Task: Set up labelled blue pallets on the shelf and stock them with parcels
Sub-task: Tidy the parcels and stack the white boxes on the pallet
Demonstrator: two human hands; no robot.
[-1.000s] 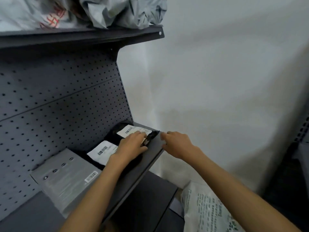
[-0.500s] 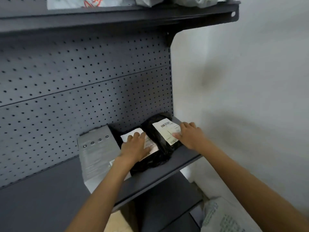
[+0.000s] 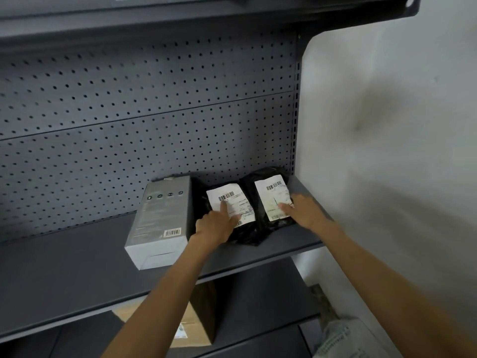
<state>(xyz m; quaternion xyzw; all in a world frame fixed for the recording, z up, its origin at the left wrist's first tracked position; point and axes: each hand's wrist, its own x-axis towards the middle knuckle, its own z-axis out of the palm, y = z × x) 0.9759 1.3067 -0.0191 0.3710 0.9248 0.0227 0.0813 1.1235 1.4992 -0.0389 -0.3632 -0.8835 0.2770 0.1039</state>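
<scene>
Two black bagged parcels with white barcode labels lie side by side at the right end of the dark grey shelf (image 3: 77,267). My left hand (image 3: 216,226) rests on the left black parcel (image 3: 227,202), its index finger stretched over the label. My right hand (image 3: 304,211) presses flat on the right black parcel (image 3: 268,200), fingers over the label's lower right. A grey box (image 3: 162,223) with a barcode sticker lies just left of the parcels, touching them. No blue pallet shows in this view.
A pegboard back panel (image 3: 129,112) closes the shelf behind. Another shelf (image 3: 206,14) hangs overhead. Below, a brown cardboard box (image 3: 196,321) stands on the lower shelf. A grey mailer bag (image 3: 343,339) lies at the bottom right by the white wall (image 3: 387,125).
The view has swung left and up, showing more of the shelf. The two black parcels now lie straight side by side. Both hands stay on them, the left index finger now extended.
</scene>
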